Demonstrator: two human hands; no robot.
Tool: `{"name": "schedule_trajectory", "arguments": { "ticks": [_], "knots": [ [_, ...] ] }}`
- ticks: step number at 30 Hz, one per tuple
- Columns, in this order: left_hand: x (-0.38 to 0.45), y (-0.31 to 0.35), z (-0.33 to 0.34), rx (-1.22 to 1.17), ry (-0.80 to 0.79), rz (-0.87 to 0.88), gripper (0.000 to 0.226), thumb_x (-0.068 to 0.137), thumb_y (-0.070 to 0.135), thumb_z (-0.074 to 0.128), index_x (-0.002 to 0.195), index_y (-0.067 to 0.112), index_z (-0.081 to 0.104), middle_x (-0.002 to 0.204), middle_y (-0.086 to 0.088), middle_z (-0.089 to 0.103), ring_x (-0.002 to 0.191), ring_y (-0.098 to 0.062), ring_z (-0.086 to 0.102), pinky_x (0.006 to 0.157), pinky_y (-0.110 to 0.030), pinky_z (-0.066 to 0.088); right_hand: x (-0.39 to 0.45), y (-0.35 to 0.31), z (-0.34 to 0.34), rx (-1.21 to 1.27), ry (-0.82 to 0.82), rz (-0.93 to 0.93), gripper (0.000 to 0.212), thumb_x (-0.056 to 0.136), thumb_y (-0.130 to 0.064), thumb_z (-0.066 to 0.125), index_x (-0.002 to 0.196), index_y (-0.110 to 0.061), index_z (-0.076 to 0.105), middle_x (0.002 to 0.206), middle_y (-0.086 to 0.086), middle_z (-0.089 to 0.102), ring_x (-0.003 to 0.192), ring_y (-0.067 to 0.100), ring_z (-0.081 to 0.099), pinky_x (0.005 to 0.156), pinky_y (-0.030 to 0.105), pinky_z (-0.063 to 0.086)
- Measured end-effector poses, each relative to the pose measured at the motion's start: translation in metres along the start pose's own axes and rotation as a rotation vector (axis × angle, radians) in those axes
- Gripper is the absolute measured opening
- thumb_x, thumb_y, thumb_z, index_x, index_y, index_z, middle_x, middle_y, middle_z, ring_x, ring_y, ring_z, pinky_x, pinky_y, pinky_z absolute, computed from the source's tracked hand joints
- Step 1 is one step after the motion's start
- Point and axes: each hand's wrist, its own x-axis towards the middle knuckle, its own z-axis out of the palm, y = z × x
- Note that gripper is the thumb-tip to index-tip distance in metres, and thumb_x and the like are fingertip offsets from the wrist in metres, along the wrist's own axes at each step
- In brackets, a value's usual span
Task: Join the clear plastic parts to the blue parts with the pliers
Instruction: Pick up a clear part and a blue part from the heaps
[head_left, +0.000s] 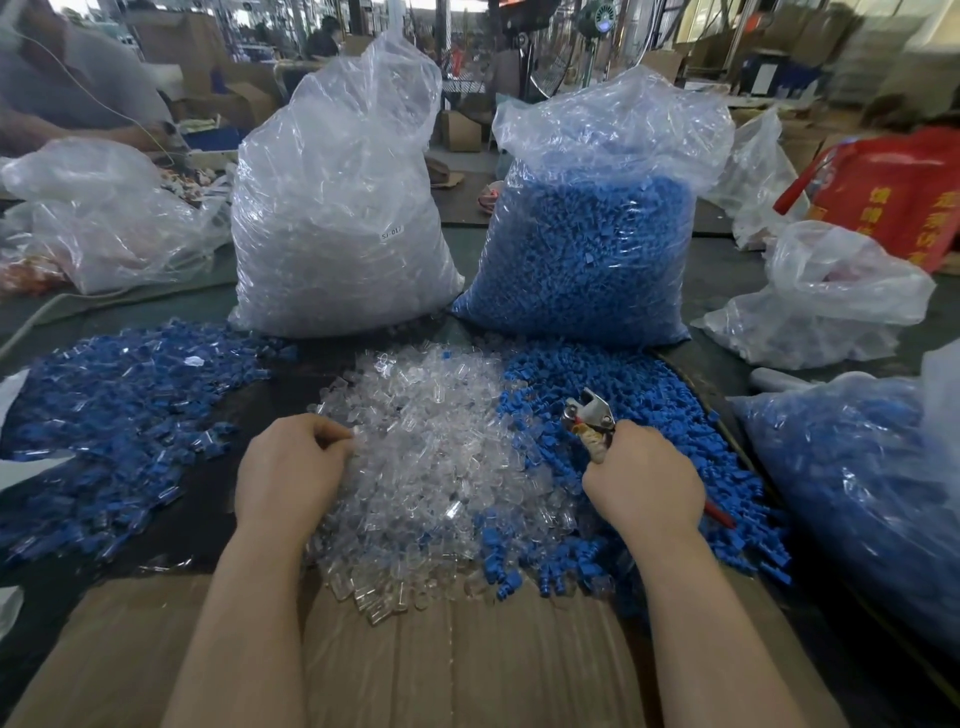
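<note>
The right hand (641, 480) was curled round the handles of the pliers (592, 421), gripping them above the near edge of the loose blue parts (649, 415). The tool's long axis ran from the lower right, where a red handle tip stuck out below the hand, up and to the left; its metal head pointed away from the person and toward the left, over the seam between blue and clear. Whether anything sat in the head could not be told.

The left hand (291, 467) lay knuckles-up on the left flank of the heap of clear plastic parts (431, 457), its fingers curled in at the pile's edge; whether they pinched a piece could not be told.

The clear heap sat in the middle of the desk (249, 395), touching the blue heap on its right, both spilling onto a sheet of brown cardboard (467, 670) at the near edge. To the left spread a broad scatter of joined pieces (119, 415), blue and clear together.

Behind the heaps stood two tall plastic sacks side by side: the sack of clear parts (337, 218) on the left, the sack of blue parts (592, 249) on the right. Another bag of blue pieces (852, 478) lay at the far right.
</note>
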Motion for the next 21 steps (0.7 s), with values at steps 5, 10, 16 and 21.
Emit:
{"name": "schedule_trajectory", "arguments": {
  "ticks": [5,10,16,21],
  "knots": [
    [-0.008,0.025,0.005,-0.149,0.006,0.105,0.006,0.088,0.029,0.071,0.084,0.033,0.073,0.081,0.017,0.067,0.078,-0.003,0.06,0.071,-0.03,0.05,0.002,0.0,0.001,-0.015,-0.03,-0.021,0.018,0.089,-0.029,0.059,0.088,-0.018,0.045,0.089,0.0,0.045,0.062,0.02,0.042,0.055,0.03,0.032],
    [-0.023,0.051,0.012,-0.354,-0.056,0.164,0.007,0.086,0.03,0.074,0.081,0.034,0.072,0.072,0.016,0.07,0.071,0.003,0.064,0.066,-0.02,0.047,0.003,0.001,0.0,-0.028,-0.043,-0.027,0.017,0.087,-0.028,0.06,0.084,-0.018,0.046,0.077,-0.001,0.045,0.065,0.021,0.047,0.056,0.03,0.035],
    [-0.033,0.068,0.017,-0.542,-0.122,0.151,0.008,0.086,0.022,0.074,0.088,0.03,0.073,0.072,0.01,0.073,0.07,-0.001,0.068,0.067,-0.017,0.052,0.003,0.002,-0.002,-0.018,-0.059,-0.055,0.019,0.088,-0.026,0.058,0.079,-0.017,0.044,0.076,-0.001,0.047,0.061,0.02,0.046,0.052,0.028,0.032],
    [-0.04,0.078,0.02,-0.691,-0.241,0.116,0.011,0.084,0.013,0.076,0.088,0.023,0.073,0.075,0.006,0.075,0.067,-0.002,0.069,0.059,-0.008,0.049,0.004,0.003,-0.001,-0.008,-0.005,-0.044,0.024,0.089,-0.025,0.058,0.073,-0.018,0.041,0.073,0.0,0.048,0.056,0.016,0.042,0.046,0.027,0.025]
  ]
}}
